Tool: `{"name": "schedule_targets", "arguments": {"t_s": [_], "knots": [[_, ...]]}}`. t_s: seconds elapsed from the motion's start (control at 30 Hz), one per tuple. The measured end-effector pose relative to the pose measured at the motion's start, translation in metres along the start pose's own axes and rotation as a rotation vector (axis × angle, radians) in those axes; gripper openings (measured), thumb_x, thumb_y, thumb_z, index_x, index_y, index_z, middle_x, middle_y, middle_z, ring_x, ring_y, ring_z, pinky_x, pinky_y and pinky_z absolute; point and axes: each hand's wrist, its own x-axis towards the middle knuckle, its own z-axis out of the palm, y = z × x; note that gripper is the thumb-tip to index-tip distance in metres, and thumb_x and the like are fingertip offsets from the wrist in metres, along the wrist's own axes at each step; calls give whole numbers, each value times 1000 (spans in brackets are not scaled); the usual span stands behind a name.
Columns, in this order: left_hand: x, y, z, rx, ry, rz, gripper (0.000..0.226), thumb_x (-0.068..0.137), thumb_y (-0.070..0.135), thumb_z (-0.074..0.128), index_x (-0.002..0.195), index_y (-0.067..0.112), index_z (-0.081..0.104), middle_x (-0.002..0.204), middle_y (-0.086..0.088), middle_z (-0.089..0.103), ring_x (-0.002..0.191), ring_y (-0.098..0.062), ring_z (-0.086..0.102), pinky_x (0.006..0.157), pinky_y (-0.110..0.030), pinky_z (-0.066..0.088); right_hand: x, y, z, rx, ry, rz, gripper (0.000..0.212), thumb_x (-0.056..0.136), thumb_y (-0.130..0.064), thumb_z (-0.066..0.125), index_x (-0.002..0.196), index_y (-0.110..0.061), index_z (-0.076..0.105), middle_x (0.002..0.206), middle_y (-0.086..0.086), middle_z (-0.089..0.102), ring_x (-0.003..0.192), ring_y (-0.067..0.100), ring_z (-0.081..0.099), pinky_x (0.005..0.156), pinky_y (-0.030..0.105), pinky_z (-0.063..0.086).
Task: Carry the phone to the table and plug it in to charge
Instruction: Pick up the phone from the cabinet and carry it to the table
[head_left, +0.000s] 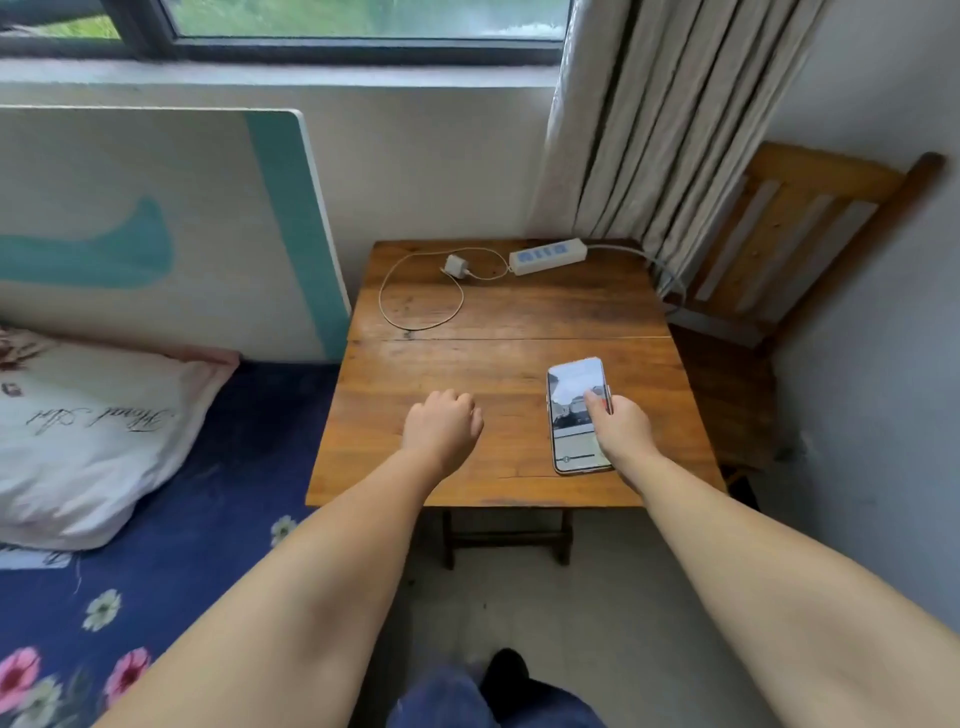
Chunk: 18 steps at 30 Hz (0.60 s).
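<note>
The phone (574, 410) lies screen up, lit, at the near right of the wooden table (493, 364). My right hand (621, 428) grips its right edge, thumb on the screen. My left hand (441, 428) hovers over the table's near middle, its fingers curled into a loose fist with nothing in it. At the table's far side a white charger block (455, 266) rests with its thin white cable (395, 306) looped on the wood. Next to it a white power strip (548, 254) has its own cord trailing off to the right.
A bed with a blue floral sheet (208, 519) and a white pillow (88, 441) borders the table's left. A board (156, 228) leans on the wall. A wooden chair (795, 244) and a curtain (665, 124) stand at the right, under the window.
</note>
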Motion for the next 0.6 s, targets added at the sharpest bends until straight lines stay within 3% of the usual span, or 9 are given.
{"name": "schedule_targets", "arguments": {"t_s": [0.1,0.33,0.6], "knots": [[48,-3,9,4,-39,-20,35,97,31,32,108,10,58,111,-12,61,104,-31,52,82,-38,42,48,-3,1,-46,-24,20,37,96,-36,39,79,-5,52,76,10,53,71,25,47,52,31,31],[166,-3,53,-37,-146,-8,33,97,30,33,110,11,56,114,-12,59,106,-32,51,82,-39,42,162,1,23,-123,-40,112,37,95,-36,41,67,-11,41,66,1,44,66,22,41,51,31,28],[275,-10,117,-73,-238,-12,36,95,31,37,122,12,52,124,-11,56,113,-30,50,89,-42,44,272,3,55,-191,-75,183,34,96,-35,43,76,-7,48,68,1,46,59,14,41,48,25,29]]}}
